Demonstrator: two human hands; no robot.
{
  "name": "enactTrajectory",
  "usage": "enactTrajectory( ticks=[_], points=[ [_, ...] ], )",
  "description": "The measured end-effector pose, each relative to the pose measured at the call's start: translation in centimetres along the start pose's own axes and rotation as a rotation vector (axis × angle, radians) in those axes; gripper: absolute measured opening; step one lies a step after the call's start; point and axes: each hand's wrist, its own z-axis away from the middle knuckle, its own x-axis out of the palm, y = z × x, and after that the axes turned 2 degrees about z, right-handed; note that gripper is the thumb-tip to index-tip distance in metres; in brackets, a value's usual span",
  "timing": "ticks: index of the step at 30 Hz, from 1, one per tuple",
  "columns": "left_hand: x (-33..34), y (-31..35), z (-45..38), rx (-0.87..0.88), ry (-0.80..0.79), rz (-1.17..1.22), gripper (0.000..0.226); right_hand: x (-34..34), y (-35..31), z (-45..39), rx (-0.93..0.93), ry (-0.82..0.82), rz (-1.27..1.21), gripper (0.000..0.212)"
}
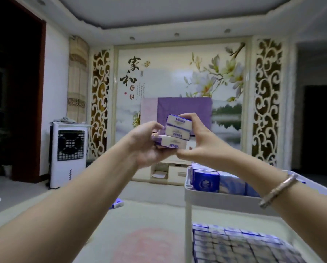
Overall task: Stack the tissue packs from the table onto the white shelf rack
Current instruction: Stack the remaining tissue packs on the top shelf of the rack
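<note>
— Holding what?

— Three tissue packs (176, 132), piled flat, long axes running left to right, raised at chest height in front of the body. Left hand (147, 147) cupped beneath and against the left ends, fingers curled round the bottom pack. Right hand (197, 138) clamped on the right ends, fingers over the top pack, thumb under the lowest.

— And the white shelf rack (189, 194)?

— Down and to the right of the hands, under the right forearm. Top tier partly filled with blue packs (206, 180) standing on end; lower tier (234, 243) packed tight. Right hand nearer.

— Next move, probably?

— Lowering rightward into the top tier's free space. Both forearms stretched forward, wrists bent inward. One stray pack (118, 203) lying on the floor, left of the rack.
</note>
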Motion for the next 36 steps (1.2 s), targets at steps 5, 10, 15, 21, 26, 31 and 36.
enactTrajectory(
  ticks=[5, 10, 15, 21, 26, 31, 36],
  points=[
    [7.2, -2.9, -4.0, -0.094, -0.194, -0.183, 0.046, -6.7, 3.6, 3.6, 0.150, 0.192, -0.070, 0.053],
    [12.9, -5.8, -8.9, 0.056, -0.144, -0.775, 0.047, -14.2, 9.0, 6.3, 0.394, 0.460, -0.074, 0.044],
    [13.8, -9.3, -11.8, 0.318, -0.115, -1.414, 0.033, -18.8, 15.0, 9.4, 0.655, 0.448, 0.021, 0.050],
    [13.4, -12.6, -12.6, 0.228, -0.260, -1.551, 0.032, -17.8, 19.0, 8.9, 0.803, 0.004, 0.054, 0.033],
    [13.0, -12.7, -12.5, 0.245, -0.266, -1.523, 0.032, -16.5, 20.2, 8.5, 0.849, -0.055, 0.100, 0.062],
    [13.2, -13.0, -12.5, 0.254, -0.262, -1.504, 0.032, -15.7, 20.1, 8.7, 0.788, -0.143, 0.258, 0.057],
    [13.1, -13.0, -12.7, 0.249, -0.281, -1.523, 0.034, -14.9, 20.1, 8.6, 0.818, -0.298, 0.676, 0.023]
  ],
)
